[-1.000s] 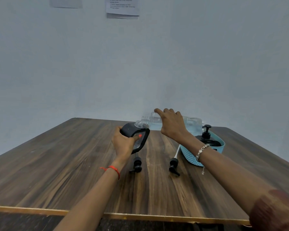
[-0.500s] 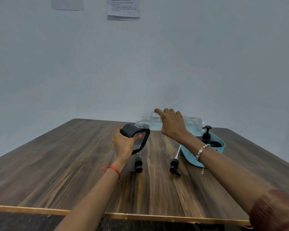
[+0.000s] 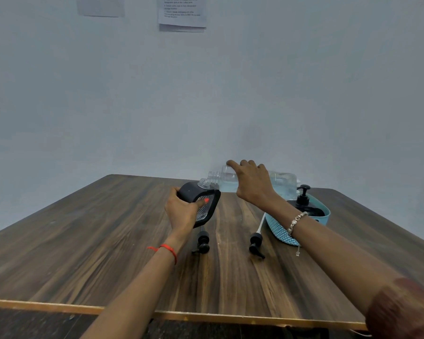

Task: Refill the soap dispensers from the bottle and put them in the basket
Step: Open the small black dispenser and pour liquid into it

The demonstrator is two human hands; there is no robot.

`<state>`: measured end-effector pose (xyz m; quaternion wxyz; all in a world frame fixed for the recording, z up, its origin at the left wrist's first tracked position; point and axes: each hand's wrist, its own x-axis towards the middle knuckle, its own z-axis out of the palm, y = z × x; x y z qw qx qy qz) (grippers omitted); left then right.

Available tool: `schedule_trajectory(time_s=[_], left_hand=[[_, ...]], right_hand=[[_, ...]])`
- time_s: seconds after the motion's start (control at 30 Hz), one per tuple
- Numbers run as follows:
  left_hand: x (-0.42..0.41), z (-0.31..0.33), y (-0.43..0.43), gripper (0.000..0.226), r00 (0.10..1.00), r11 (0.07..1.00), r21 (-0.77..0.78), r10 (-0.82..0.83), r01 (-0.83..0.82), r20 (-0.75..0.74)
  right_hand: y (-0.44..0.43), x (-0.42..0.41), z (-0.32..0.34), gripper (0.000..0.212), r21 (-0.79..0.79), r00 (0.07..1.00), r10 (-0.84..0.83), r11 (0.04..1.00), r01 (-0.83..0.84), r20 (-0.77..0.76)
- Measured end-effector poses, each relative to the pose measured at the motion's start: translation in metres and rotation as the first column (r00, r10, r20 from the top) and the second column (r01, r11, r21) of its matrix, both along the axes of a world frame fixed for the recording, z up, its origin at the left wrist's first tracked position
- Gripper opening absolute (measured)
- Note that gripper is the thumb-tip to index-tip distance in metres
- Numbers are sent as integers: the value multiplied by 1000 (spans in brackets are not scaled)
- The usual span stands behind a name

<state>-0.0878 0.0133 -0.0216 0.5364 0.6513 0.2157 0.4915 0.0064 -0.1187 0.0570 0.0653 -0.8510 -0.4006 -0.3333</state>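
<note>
My left hand (image 3: 182, 211) grips a black soap dispenser (image 3: 198, 200) with its pump off, tilted above the table. My right hand (image 3: 251, 183) holds a clear refill bottle (image 3: 282, 182) almost on its side, its threaded mouth at the dispenser's open neck. Pale liquid shows in the bottle. Two loose black pump heads (image 3: 203, 242) (image 3: 256, 243) lie on the table below the hands. A light blue basket (image 3: 277, 228) to the right holds another black dispenser (image 3: 304, 200) with its pump on.
The brown wooden table (image 3: 83, 241) has its front edge (image 3: 59, 307) close to me. A plain wall stands right behind the table, with two paper sheets (image 3: 181, 12) pinned high up.
Both hands and the bottle stay almost where they were. The view has tipped down very slightly.
</note>
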Motion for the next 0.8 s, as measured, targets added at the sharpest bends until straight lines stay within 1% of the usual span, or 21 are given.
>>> schedule_trajectory(time_s=[0.33,0.8], left_hand=[[2,-3,1,54,1000,999,-38,0,0,-5],[1,-4,-1,53,1000,999,-43,-9,9,-11]], right_hand=[[0,-1,0,66,-2,1000,0,1000,0,6],[0,1,-2,66,-13,1000,-6,1000,6,19]])
